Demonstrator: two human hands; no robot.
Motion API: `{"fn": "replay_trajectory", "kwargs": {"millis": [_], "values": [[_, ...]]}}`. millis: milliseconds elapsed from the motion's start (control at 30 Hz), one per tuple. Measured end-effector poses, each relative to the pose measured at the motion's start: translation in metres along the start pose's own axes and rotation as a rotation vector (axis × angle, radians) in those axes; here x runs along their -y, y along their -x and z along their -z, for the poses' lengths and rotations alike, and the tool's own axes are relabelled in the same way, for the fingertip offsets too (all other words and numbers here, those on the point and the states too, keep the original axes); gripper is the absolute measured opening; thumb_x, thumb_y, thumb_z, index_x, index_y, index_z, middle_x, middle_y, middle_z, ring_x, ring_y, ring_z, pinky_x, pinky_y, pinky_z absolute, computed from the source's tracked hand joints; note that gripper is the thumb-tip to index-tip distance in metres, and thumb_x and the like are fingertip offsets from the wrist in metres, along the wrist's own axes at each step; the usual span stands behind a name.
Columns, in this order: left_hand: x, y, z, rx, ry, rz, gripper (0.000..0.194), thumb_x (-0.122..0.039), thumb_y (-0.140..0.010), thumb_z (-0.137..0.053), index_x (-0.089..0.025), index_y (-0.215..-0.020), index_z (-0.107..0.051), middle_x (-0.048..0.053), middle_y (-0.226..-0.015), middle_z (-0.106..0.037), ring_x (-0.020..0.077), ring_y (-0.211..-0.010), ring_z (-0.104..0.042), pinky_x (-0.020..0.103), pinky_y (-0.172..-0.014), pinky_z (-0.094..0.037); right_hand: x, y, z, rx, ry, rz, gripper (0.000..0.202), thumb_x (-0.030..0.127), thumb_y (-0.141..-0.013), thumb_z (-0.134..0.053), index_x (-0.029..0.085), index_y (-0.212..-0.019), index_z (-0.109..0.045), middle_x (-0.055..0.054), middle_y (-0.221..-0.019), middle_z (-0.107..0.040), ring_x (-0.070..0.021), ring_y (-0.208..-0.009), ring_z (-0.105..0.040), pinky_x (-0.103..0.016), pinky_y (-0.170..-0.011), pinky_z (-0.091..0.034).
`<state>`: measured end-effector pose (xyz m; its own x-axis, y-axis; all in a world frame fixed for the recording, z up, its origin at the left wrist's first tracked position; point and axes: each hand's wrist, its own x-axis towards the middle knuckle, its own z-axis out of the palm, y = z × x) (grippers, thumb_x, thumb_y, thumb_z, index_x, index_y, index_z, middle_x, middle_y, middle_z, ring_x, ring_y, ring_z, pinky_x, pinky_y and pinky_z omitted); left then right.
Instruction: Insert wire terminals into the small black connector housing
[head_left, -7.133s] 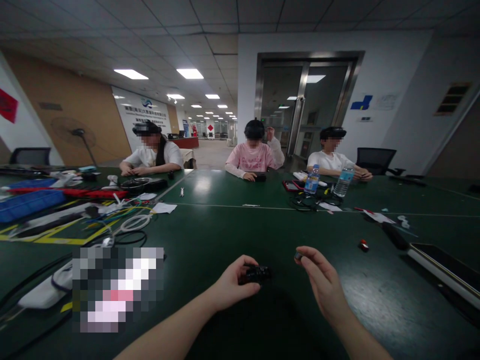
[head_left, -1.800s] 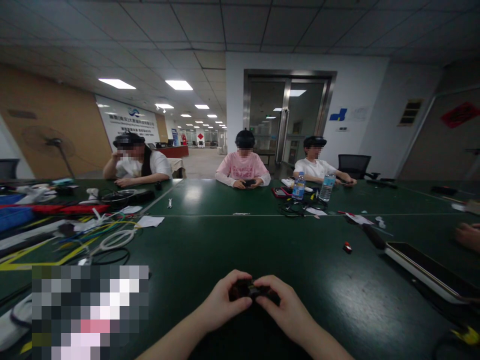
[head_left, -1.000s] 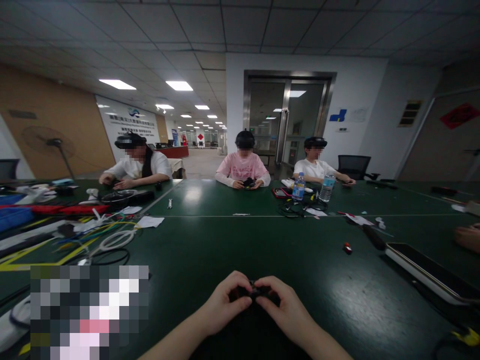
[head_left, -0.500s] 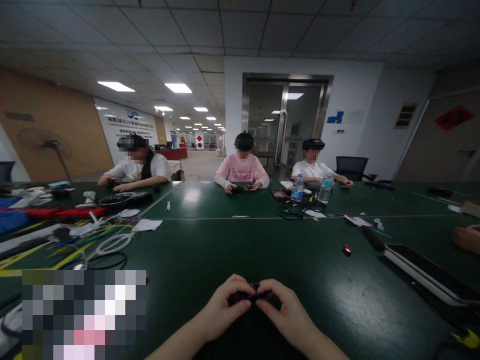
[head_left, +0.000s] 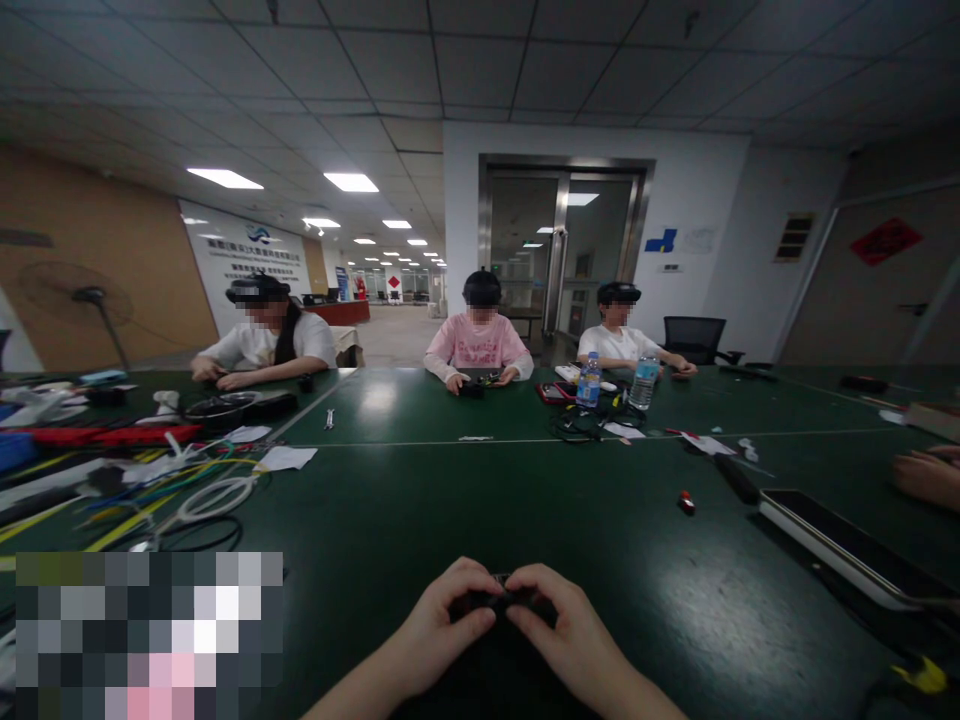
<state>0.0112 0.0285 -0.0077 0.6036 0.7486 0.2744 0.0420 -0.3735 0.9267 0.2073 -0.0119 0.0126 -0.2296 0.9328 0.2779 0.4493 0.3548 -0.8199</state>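
Note:
My left hand (head_left: 454,612) and my right hand (head_left: 561,618) meet low in the middle of the view, over the near part of the green table (head_left: 375,520). Between their fingertips is a small dark object (head_left: 498,597), mostly covered by the fingers. Its kind cannot be made out. Both hands are closed in a pinch, thumbs below and index fingers above, with the fingertips almost touching.
Left lie coiled cables (head_left: 217,498), papers (head_left: 287,458) and a small wrench (head_left: 329,419). Right are a small red object (head_left: 685,502) and a flat black-topped device (head_left: 840,545). Bottles (head_left: 643,382) stand farther back. Three people sit opposite; another person's hand (head_left: 930,474) shows at right.
The view has shifted slightly, so the scene sits a little farther left. My hands keep the same pinch on the small dark object, their fingertips slightly closer together.

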Motion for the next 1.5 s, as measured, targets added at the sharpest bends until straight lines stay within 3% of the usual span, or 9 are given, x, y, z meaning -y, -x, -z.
{"fn": "replay_trajectory", "kwargs": {"millis": [433, 1500], "values": [[0.0027, 0.0007, 0.0008, 0.012, -0.016, -0.009, 0.018, -0.030, -0.083, -0.059, -0.023, -0.100, -0.060, 0.004, -0.101, -0.052, 0.0199, -0.090, -0.052, 0.032, -0.078, -0.041, -0.0062, -0.0004, -0.0028, 0.002, -0.009, 0.000, 0.016, 0.016, -0.079, -0.060, 0.027, -0.091, -0.064, 0.001, -0.095, -0.066, -0.0187, -0.090, -0.061, -0.029, -0.079, -0.048], [0.0033, -0.0002, -0.0002, 0.002, 0.039, -0.018, 0.019, -0.031, -0.080, -0.061, -0.023, -0.098, -0.062, 0.004, -0.100, -0.052, 0.0199, -0.089, -0.054, 0.033, -0.078, -0.042, -0.0072, -0.0009, -0.0024, 0.017, -0.044, 0.026, 0.016, 0.016, -0.080, -0.058, 0.025, -0.091, -0.065, -0.001, -0.097, -0.065, -0.0186, -0.092, -0.061, -0.028, -0.079, -0.047]]}}
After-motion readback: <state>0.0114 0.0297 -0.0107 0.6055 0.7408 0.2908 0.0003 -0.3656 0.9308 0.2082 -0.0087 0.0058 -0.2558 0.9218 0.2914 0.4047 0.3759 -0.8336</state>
